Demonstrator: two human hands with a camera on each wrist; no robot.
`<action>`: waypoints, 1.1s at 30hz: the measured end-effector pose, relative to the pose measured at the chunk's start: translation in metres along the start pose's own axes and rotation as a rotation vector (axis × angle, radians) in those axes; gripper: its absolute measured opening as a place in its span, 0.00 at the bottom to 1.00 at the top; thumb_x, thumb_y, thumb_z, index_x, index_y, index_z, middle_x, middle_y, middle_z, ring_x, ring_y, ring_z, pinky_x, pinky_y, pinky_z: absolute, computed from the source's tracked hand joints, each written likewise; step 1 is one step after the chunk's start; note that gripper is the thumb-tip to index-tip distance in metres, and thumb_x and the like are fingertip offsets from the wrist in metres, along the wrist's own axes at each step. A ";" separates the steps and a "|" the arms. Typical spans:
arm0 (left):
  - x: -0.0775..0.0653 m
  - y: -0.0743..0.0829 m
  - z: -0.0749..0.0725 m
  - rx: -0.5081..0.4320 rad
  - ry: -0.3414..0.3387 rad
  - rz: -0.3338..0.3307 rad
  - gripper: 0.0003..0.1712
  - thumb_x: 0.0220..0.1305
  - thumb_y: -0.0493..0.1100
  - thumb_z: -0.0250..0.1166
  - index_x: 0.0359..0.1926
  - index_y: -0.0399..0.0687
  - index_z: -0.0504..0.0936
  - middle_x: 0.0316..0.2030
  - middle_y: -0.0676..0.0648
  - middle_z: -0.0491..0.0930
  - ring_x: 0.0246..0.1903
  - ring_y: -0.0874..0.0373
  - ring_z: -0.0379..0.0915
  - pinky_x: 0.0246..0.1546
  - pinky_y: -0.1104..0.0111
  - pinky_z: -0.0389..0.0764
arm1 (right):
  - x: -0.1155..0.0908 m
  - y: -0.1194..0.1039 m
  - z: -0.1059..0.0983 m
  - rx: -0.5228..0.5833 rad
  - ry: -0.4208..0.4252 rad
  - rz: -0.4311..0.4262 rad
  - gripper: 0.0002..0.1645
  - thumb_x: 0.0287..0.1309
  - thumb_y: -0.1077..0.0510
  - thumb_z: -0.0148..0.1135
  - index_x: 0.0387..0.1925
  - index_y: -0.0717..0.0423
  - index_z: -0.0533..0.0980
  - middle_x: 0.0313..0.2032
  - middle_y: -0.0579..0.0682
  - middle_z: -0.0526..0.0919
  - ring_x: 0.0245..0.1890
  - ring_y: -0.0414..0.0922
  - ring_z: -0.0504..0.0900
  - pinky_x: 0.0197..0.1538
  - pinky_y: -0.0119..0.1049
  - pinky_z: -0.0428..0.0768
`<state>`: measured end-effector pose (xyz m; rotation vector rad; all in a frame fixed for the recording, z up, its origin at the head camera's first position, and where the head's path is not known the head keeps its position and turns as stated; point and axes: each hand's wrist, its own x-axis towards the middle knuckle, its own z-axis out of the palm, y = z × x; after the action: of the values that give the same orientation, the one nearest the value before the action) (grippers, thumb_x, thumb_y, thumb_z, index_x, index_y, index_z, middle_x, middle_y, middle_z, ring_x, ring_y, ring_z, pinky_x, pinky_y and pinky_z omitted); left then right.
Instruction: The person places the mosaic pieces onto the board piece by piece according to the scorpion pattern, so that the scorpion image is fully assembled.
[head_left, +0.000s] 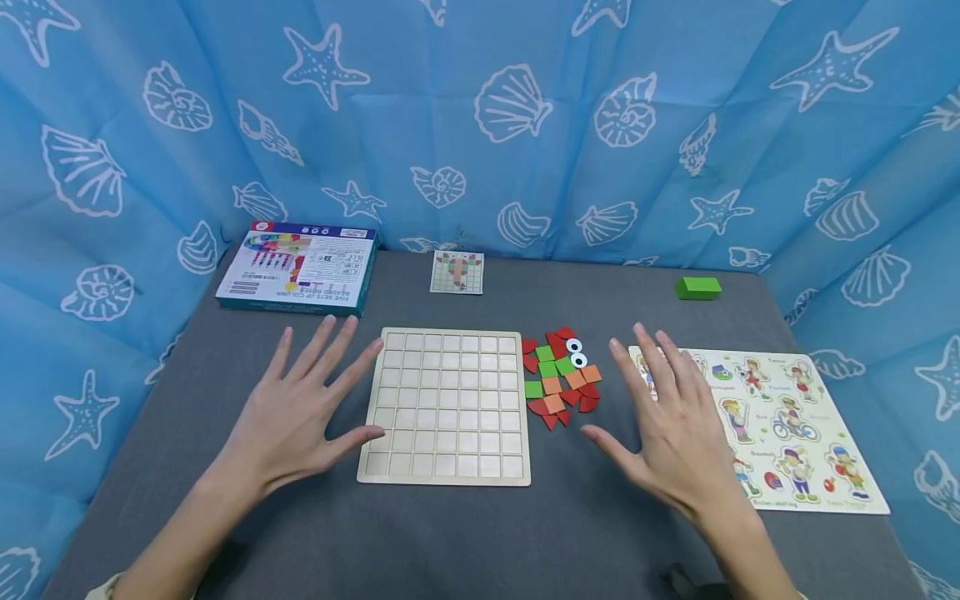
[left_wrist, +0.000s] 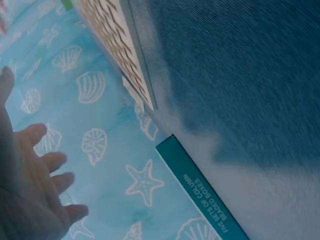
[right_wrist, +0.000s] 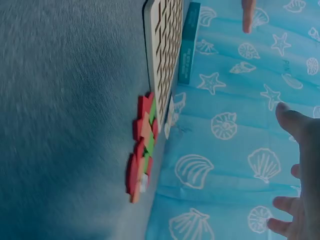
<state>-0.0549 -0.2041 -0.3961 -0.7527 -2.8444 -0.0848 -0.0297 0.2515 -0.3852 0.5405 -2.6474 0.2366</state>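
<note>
My left hand, fingers spread and holding nothing, hovers by the left side of a wooden grid board with rows of square recesses. On the other side, my right hand is spread too, between a cluster of small blocks and a picture puzzle board, overlapping that board's left edge in the head view. The cluster has red pieces, green squares, orange squares and round eye pieces, lying against the grid board's right edge. In the left wrist view the left hand shows palm and fingers.
A flat game box lies at the back left. Behind the grid board is a small pattern card with a figure on a grid. A green block sits at the back right. A blue shell-print curtain hangs behind the grey table.
</note>
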 end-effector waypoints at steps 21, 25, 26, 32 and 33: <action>0.010 0.000 0.024 -0.430 -0.426 -0.215 0.42 0.81 0.58 0.62 0.86 0.48 0.61 0.85 0.36 0.59 0.83 0.32 0.58 0.79 0.29 0.62 | 0.018 0.018 0.051 0.375 -0.250 0.258 0.15 0.68 0.66 0.72 0.54 0.63 0.84 0.43 0.56 0.90 0.39 0.47 0.87 0.42 0.43 0.87; 0.014 0.000 0.029 -0.463 -0.475 -0.231 0.42 0.80 0.56 0.64 0.86 0.48 0.61 0.86 0.36 0.56 0.84 0.31 0.54 0.75 0.24 0.63 | 0.021 0.025 0.057 0.348 -0.284 0.266 0.07 0.66 0.68 0.72 0.45 0.64 0.87 0.39 0.57 0.90 0.35 0.46 0.86 0.38 0.39 0.84; 0.014 -0.001 0.030 -0.468 -0.478 -0.232 0.43 0.80 0.56 0.65 0.85 0.48 0.61 0.86 0.36 0.56 0.84 0.31 0.54 0.74 0.24 0.63 | 0.022 0.027 0.058 0.347 -0.297 0.270 0.07 0.66 0.67 0.72 0.45 0.64 0.87 0.38 0.57 0.90 0.35 0.45 0.86 0.38 0.40 0.84; 0.016 -0.003 0.034 -0.523 -0.471 -0.217 0.44 0.77 0.51 0.69 0.85 0.48 0.61 0.86 0.34 0.54 0.86 0.30 0.49 0.78 0.26 0.58 | 0.025 0.036 0.060 0.383 -0.374 0.296 0.09 0.65 0.66 0.74 0.46 0.64 0.87 0.38 0.57 0.91 0.35 0.44 0.87 0.39 0.36 0.85; 0.016 -0.003 0.034 -0.535 -0.473 -0.216 0.45 0.76 0.50 0.70 0.85 0.48 0.61 0.86 0.34 0.53 0.86 0.30 0.48 0.79 0.26 0.56 | 0.026 0.037 0.060 0.394 -0.386 0.298 0.09 0.65 0.65 0.74 0.46 0.64 0.87 0.39 0.56 0.91 0.35 0.44 0.87 0.39 0.34 0.85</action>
<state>-0.0762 -0.1954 -0.4258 -0.6075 -3.3908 -0.8305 -0.0886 0.2616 -0.4302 0.3295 -3.0713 0.8330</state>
